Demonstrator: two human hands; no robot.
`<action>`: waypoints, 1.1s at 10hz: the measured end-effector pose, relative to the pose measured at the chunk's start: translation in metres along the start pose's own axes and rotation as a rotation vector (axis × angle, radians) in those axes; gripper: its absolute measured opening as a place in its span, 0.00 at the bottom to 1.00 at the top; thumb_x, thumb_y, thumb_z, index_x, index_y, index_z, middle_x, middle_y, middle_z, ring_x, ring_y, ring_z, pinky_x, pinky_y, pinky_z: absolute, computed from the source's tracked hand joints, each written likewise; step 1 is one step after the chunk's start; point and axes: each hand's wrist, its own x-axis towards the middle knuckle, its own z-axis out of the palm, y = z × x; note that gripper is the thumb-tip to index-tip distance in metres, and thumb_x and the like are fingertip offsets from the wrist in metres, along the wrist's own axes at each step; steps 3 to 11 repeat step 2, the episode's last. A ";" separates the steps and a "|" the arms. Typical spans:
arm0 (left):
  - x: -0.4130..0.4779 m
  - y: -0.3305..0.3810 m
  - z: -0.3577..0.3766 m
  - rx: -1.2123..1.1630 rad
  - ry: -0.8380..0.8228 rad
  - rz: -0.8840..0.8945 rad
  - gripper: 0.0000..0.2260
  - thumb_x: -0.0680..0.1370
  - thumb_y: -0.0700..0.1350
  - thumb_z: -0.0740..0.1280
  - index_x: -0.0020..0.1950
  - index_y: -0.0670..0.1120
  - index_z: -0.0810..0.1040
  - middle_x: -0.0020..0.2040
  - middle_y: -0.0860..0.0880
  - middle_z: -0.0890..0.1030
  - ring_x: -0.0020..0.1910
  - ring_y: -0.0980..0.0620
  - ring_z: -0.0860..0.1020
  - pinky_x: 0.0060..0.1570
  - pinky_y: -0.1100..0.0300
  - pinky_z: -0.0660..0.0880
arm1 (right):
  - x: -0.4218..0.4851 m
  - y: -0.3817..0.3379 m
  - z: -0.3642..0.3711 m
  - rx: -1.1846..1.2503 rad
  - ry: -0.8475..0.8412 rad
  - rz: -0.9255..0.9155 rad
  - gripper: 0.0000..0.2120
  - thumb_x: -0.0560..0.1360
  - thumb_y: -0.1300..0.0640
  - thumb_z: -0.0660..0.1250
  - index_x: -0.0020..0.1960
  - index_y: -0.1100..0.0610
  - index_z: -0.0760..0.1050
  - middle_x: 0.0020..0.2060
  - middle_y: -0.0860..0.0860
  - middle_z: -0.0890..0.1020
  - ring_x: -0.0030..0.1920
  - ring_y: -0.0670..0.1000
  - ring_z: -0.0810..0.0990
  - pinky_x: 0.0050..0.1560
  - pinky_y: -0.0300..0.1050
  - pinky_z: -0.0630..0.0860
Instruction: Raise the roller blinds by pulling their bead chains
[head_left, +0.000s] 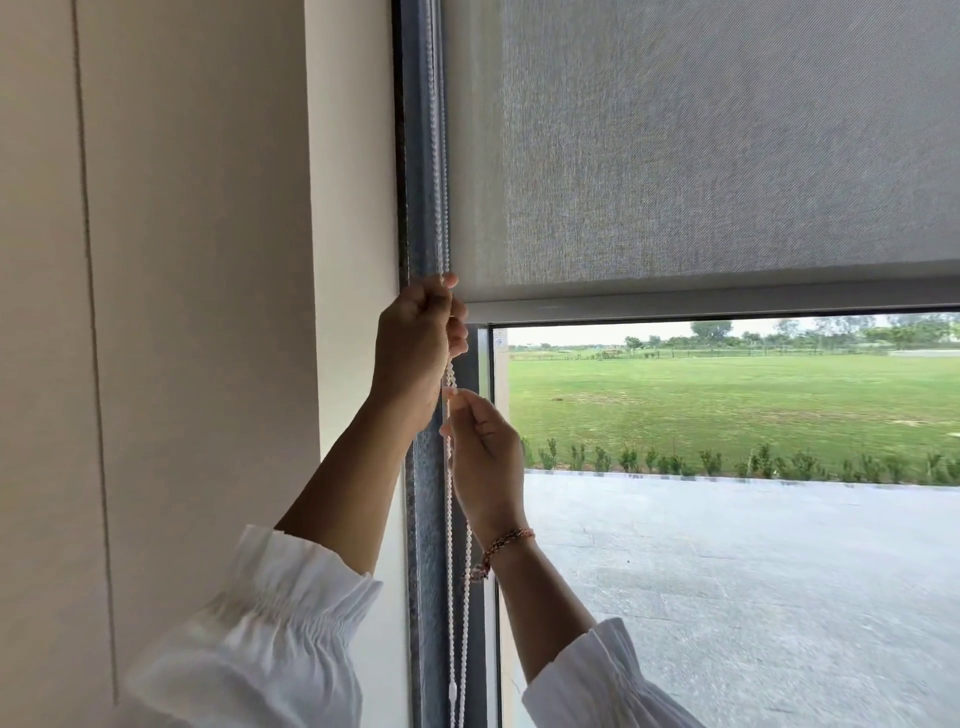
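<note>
A grey fabric roller blind (701, 145) covers the upper part of the window, its bottom bar (727, 304) level with my upper hand. A white bead chain (440, 156) hangs in a loop along the blind's left edge, beside the dark window frame. My left hand (415, 348) is closed around the chain, just left of the bottom bar's end. Directly below it, my right hand (483, 447) pinches the same chain between thumb and fingers. Below my hands, the loop's two strands hang on down to a white connector (453, 693).
A beige wall (182, 312) with a vertical groove fills the left side. The dark window frame (423, 519) runs top to bottom. Through the glass (727, 571) lie a paved area, a low hedge and a lawn. White sleeves cover both forearms.
</note>
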 end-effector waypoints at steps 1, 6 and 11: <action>-0.016 -0.003 0.014 0.454 0.067 0.030 0.15 0.79 0.44 0.57 0.65 0.44 0.70 0.59 0.44 0.79 0.58 0.47 0.77 0.60 0.51 0.73 | 0.005 -0.015 -0.021 -0.119 -0.085 0.072 0.08 0.76 0.58 0.60 0.45 0.56 0.78 0.39 0.53 0.81 0.38 0.51 0.77 0.40 0.44 0.71; -0.046 -0.007 0.036 0.700 0.180 0.124 0.19 0.79 0.46 0.58 0.70 0.44 0.65 0.70 0.43 0.70 0.69 0.45 0.67 0.69 0.52 0.63 | 0.007 -0.031 -0.056 -0.268 -0.127 0.132 0.12 0.76 0.58 0.61 0.57 0.57 0.77 0.55 0.54 0.80 0.52 0.51 0.79 0.50 0.41 0.71; -0.046 -0.007 0.036 0.700 0.180 0.124 0.19 0.79 0.46 0.58 0.70 0.44 0.65 0.70 0.43 0.70 0.69 0.45 0.67 0.69 0.52 0.63 | 0.007 -0.031 -0.056 -0.268 -0.127 0.132 0.12 0.76 0.58 0.61 0.57 0.57 0.77 0.55 0.54 0.80 0.52 0.51 0.79 0.50 0.41 0.71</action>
